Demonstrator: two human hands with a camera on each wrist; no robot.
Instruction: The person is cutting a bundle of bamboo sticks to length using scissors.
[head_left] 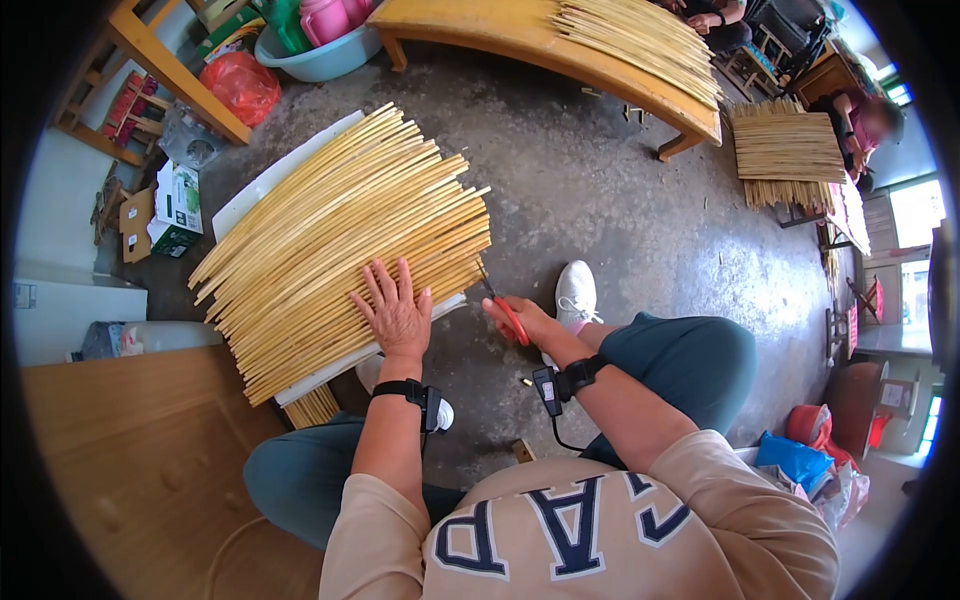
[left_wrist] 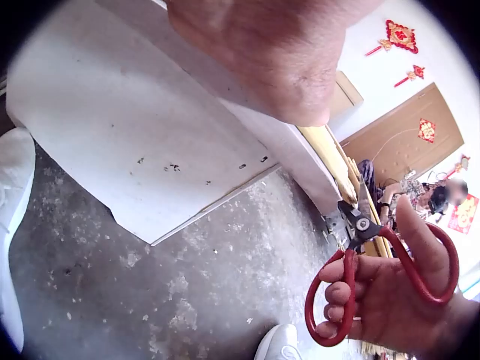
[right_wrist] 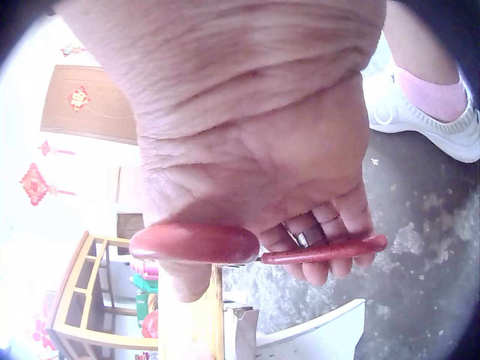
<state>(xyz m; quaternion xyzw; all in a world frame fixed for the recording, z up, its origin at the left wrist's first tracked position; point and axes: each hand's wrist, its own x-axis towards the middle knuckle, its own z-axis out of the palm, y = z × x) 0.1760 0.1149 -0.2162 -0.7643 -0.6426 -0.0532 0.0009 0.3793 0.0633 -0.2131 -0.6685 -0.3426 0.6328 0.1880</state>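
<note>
A broad layer of pale yellow stalks lies side by side on a white board in front of the person. The left hand rests flat on the stalks near their right part, palm down, fingers spread. Just right of it, the right hand grips red-handled scissors, blades directed at the stalk ends. In the left wrist view, the thumb and fingers go through the scissors' loops, which stand apart. The right wrist view shows these red handles across the palm; the blades are hidden there.
A wooden bench bearing more stalks stands ahead. Another stack of stalks is at the right, near a seated person. A blue basin, a red bag and a cardboard box are at the left.
</note>
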